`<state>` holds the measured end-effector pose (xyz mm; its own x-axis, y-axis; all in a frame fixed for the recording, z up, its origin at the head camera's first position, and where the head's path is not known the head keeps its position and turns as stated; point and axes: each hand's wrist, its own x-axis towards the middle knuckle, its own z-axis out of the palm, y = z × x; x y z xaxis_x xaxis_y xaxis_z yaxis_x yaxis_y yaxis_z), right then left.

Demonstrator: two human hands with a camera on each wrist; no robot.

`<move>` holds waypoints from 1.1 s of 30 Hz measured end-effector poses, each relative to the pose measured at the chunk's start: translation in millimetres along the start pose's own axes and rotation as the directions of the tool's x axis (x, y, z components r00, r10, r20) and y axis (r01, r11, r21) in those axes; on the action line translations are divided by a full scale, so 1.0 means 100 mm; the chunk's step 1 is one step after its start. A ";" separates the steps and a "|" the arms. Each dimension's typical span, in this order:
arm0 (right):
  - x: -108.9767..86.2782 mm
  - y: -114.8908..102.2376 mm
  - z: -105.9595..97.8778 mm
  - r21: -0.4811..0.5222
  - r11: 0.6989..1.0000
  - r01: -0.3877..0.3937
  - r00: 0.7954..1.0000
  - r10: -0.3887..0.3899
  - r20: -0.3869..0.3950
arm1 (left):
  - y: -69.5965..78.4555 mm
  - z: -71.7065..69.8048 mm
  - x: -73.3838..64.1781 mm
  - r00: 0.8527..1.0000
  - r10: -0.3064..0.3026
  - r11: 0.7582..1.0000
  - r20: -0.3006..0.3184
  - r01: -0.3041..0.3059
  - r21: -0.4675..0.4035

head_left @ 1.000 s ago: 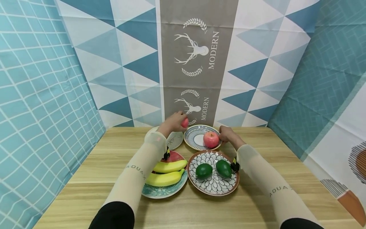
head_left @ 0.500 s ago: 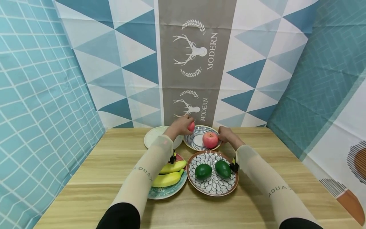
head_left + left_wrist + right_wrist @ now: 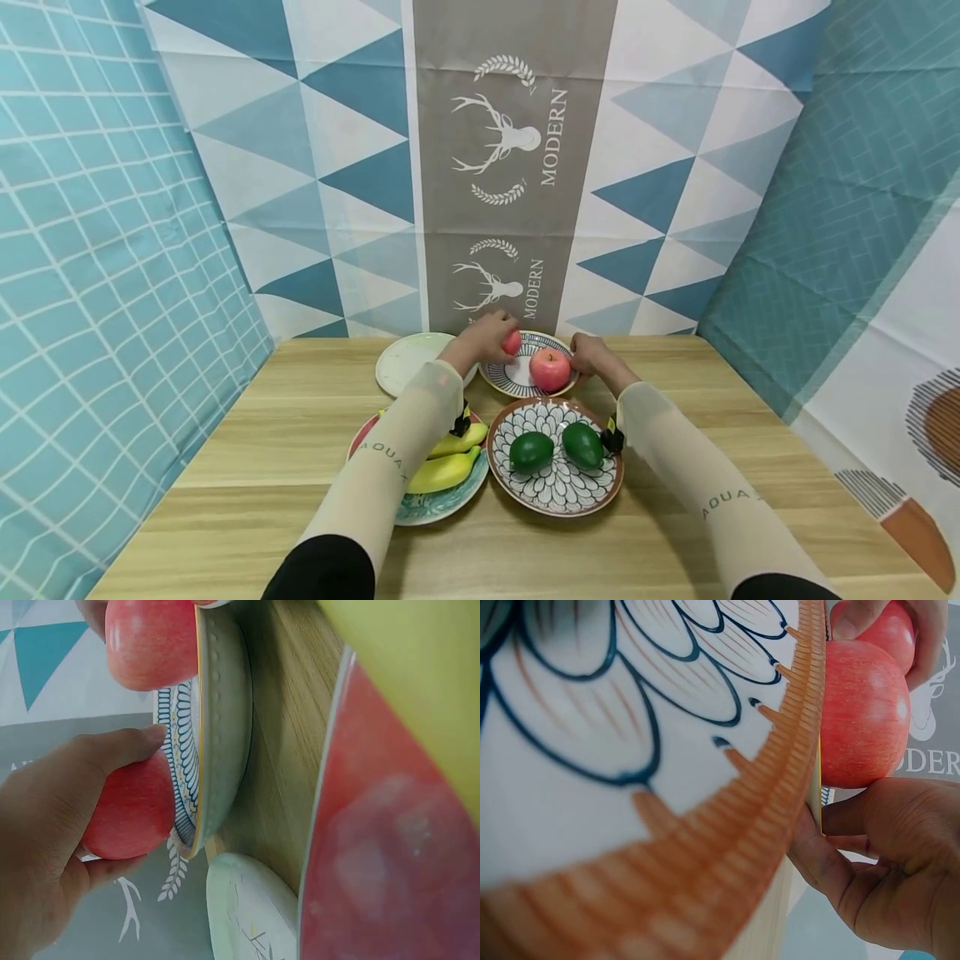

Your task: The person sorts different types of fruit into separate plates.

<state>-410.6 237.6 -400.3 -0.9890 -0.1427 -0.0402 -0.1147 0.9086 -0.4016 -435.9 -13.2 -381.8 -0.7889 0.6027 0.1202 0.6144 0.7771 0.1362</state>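
Note:
A red apple (image 3: 512, 342) is held in my left hand (image 3: 487, 337) over the left part of a blue-and-white striped plate (image 3: 517, 371). In the left wrist view, the thumb and fingers wrap round this apple (image 3: 131, 806), close to the plate's rim. A second red apple (image 3: 550, 370) sits on the right side of the same plate. My right hand (image 3: 596, 357) is at that plate's right edge. The right wrist view shows the right hand (image 3: 900, 855) pinching the rim between thumb and fingers, just beside the resting apple (image 3: 866, 712).
Left of the striped plate stands a pale plate (image 3: 397, 367). Nearer, a red-and-teal plate (image 3: 442, 510) carries yellow bananas (image 3: 442, 472), partly hidden by the left sleeve. A brown-rimmed petal-patterned plate (image 3: 558, 492) bears two dark green oval fruits (image 3: 532, 452). A patterned cloth backdrop (image 3: 510, 167) rises behind.
My left hand has carried its apple rightward and down, from above the pale plate to over the striped plate. The right hand has kept its hold on the rim.

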 end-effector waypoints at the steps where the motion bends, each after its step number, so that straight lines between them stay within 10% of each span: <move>1: 0.00 0.01 0.01 0.005 1.000 -0.008 1.000 0.008 0.003 | 0.02 0.00 0.00 1.000 -0.001 1.000 0.009 0.001 -0.001; 33: 0.01 0.01 0.00 -0.027 0.999 0.019 1.000 -0.019 -0.009 | 0.18 -0.01 0.08 0.990 -0.049 0.999 0.134 0.045 0.028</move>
<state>-412.2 238.1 -400.9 -0.9874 -0.1563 -0.0239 -0.1358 0.9159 -0.3776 -431.7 5.3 -377.4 -0.8123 0.5829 -0.0194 0.5774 0.8085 0.1135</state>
